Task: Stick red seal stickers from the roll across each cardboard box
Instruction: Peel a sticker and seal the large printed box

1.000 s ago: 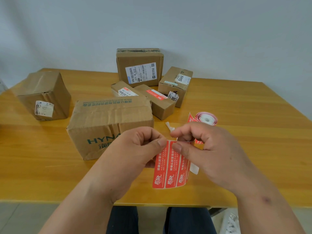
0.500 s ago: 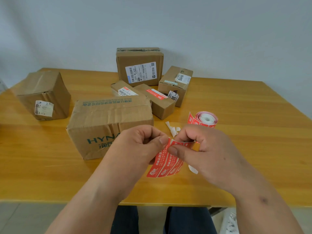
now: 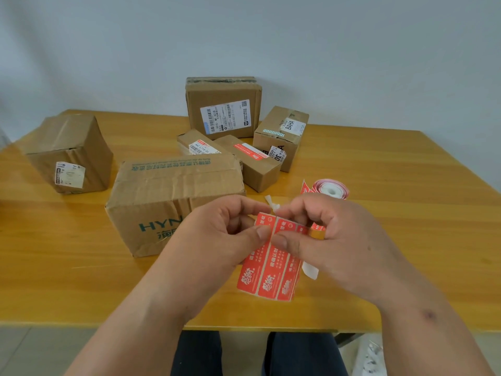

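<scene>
Pale wall and a yellow wooden table (image 3: 406, 240) frame the work, and over the table's near edge both hands are busy with a short strip of red seal stickers (image 3: 271, 270) that hangs down between them. The left hand (image 3: 217, 240) pinches the strip's upper left corner between thumb and curled fingers; the right hand (image 3: 333, 240) pinches the top just beside it, thumb on the front face, a bit of white backing paper (image 3: 310, 271) showing under its palm. The step in hand looks like peeling one sticker free of its backing — nothing has yet gone onto the big printed cardboard box (image 3: 173, 202), which sits just beyond the left hand. Next the left thumb would need to lift a sticker edge cleanly and draw it off without the adhesive folding on itself, then carry it forward to that box's top seam. The sticker roll (image 3: 332, 188) lies just beyond the right hand, a scrap of peeled backing (image 3: 271, 202) between the hands' far side and the small boxes (image 3: 257, 164) further off. Against half a second ago, the strip hangs straighter and lower rather than swung out to the left, and the thumbs have closed nearer each other — the boxes and roll have not shifted.
</scene>
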A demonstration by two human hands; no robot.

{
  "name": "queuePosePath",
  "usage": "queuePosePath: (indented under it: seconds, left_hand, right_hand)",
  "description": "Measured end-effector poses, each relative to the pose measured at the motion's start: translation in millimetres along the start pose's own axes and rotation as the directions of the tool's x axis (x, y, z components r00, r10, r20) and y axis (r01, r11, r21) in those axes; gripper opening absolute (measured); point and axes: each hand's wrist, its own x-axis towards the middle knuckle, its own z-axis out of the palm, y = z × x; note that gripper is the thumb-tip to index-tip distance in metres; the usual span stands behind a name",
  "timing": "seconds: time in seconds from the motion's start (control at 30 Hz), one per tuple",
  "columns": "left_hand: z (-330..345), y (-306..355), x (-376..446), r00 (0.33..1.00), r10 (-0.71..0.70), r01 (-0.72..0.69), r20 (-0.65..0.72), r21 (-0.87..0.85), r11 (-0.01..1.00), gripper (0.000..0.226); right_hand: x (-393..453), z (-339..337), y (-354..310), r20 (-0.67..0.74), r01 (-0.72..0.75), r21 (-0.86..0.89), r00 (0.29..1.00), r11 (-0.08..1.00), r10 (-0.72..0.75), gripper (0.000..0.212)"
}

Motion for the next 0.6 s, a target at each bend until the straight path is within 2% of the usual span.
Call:
queuePosePath:
  seconds: [0.07,0.1,0.2,0.3,0.43,0.6]
  left_hand:
    - [1.4,2.4,-0.3,0.999,0.028,-0.028,-0.028,0.007,1.000,0.028]
    - [1.9,3.4,-0.4,0.998,0.040,-0.039,-0.040,0.018,0.999,0.027]
    - [3.6,3.7,0.2,0.996,0.061,-0.057,-0.061,0.069,0.996,0.022]
    - [5.5,1.9,1.4,0.994,0.085,-0.075,-0.069,0.139,0.987,0.021]
    - [5.8,3.3,2.0,0.988,0.134,-0.109,-0.081,0.263,0.959,0.024]
    - [6.7,1.4,4.3,0.988,0.133,-0.109,-0.083,0.250,0.962,0.026]
  right_hand:
    - [1.5,-1.5,1.4,0.031,-0.047,-0.007,0.998,0.999,0.047,0.038]
    - [2.6,-1.5,2.3,0.042,-0.067,-0.015,0.997,0.998,0.067,0.039]
    - [5.9,-1.0,3.1,0.053,-0.103,-0.029,0.993,0.994,0.104,0.023]
    - [7.3,1.3,2.7,0.082,-0.140,-0.044,0.986,0.989,0.143,0.019]
    - [8.2,5.2,1.3,0.070,-0.140,-0.119,0.986,0.983,0.149,0.022]
    - [8.1,6.3,0.8,0.037,-0.124,-0.213,0.990,0.969,0.135,0.025]
